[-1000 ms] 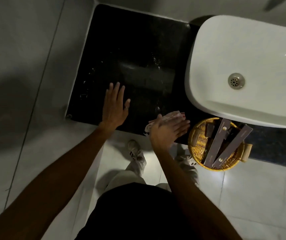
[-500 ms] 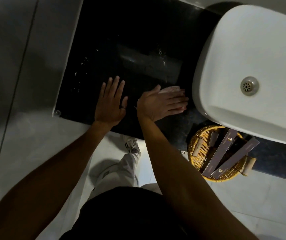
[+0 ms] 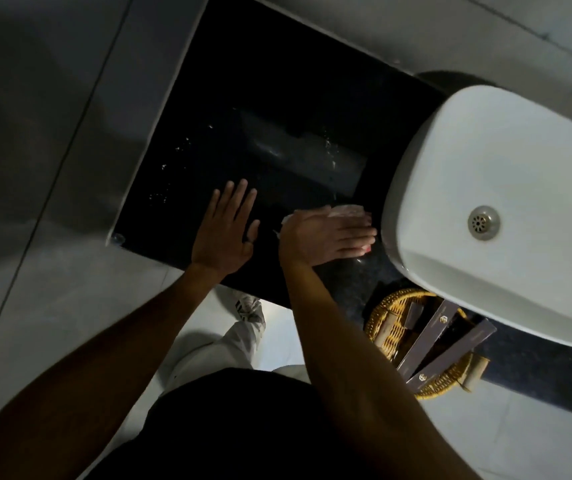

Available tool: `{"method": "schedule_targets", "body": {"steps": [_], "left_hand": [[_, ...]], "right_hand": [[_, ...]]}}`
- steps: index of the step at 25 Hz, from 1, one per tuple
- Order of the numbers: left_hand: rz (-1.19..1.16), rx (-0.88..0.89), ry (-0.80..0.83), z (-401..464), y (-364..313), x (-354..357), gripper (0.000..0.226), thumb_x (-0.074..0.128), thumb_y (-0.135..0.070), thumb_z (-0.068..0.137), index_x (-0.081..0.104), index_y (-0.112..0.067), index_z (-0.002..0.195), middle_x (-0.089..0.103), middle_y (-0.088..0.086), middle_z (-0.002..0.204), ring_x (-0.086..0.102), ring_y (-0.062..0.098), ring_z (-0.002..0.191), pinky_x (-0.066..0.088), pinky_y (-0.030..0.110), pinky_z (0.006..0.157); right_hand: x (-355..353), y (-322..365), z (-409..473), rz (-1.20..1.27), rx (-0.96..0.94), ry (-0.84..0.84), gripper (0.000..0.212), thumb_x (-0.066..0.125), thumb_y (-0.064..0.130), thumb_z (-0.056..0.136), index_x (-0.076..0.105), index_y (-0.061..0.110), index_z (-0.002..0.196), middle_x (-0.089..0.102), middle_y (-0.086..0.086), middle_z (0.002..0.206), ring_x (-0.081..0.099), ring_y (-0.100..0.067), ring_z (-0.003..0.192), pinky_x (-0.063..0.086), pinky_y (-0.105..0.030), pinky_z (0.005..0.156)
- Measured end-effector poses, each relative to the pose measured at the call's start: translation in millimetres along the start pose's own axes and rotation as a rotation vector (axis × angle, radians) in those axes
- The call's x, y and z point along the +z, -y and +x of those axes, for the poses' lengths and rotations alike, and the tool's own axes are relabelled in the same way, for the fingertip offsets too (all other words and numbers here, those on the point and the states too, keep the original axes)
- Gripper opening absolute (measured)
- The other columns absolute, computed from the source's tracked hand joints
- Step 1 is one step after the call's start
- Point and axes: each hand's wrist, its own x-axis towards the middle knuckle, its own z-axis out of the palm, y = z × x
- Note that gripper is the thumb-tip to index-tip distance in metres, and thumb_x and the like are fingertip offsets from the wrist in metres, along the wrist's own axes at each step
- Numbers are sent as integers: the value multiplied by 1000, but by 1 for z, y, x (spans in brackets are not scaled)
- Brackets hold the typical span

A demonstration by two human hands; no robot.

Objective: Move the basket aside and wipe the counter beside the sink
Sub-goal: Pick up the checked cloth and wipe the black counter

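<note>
A black stone counter (image 3: 264, 109) lies left of a white basin sink (image 3: 506, 188). My right hand (image 3: 326, 237) presses flat on a pale cloth (image 3: 347, 211), fingers pointing at the sink wall, almost touching it. My left hand (image 3: 224, 233) rests flat on the counter beside it, fingers spread, holding nothing. A round wicker basket (image 3: 390, 322) with two long dark boxes in it sits at the counter's front edge, under the sink's near rim, right of my right forearm.
Water drops and a wet streak (image 3: 312, 150) glisten on the counter behind my hands. Grey walls close the counter on the left and back. The light tiled floor and my shoe (image 3: 248, 306) show below the counter's front edge.
My right hand slid the cloth from the counter's front edge back and toward the sink wall. My left hand stayed flat in place. The basket did not move.
</note>
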Motion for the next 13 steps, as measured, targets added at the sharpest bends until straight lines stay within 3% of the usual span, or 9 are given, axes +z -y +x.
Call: {"method": "schedule_targets", "body": {"steps": [3,6,8,13], "left_hand": [[-12,2,0,-1,0,2,61,30,-43,109,30,-12,162,26,15,171,20,33,160,16,51,132],[-13,-6,-12,-4,1,3,60,32,-42,109,33,-11,161,28,14,170,22,33,160,18,51,131],[-15,-3,-23,-2,0,3,60,34,-41,109,34,-11,161,28,14,171,22,32,160,18,51,131],[-12,11,-45,-1,1,8,60,31,-43,109,33,-12,161,28,13,171,22,31,160,20,51,131]], "right_hand": [[8,45,29,-54,-86,-8,80,9,45,101,7,-4,164,7,-30,171,7,-43,161,0,-57,130],[15,78,42,-93,-232,-45,79,24,45,103,10,-3,164,9,-29,172,9,-42,161,0,-55,131],[18,96,50,-133,-392,-64,79,30,45,104,13,-4,164,11,-29,171,9,-42,162,1,-54,131],[34,133,38,-215,-919,30,77,21,45,106,14,-4,164,12,-29,171,9,-40,162,4,-53,131]]}}
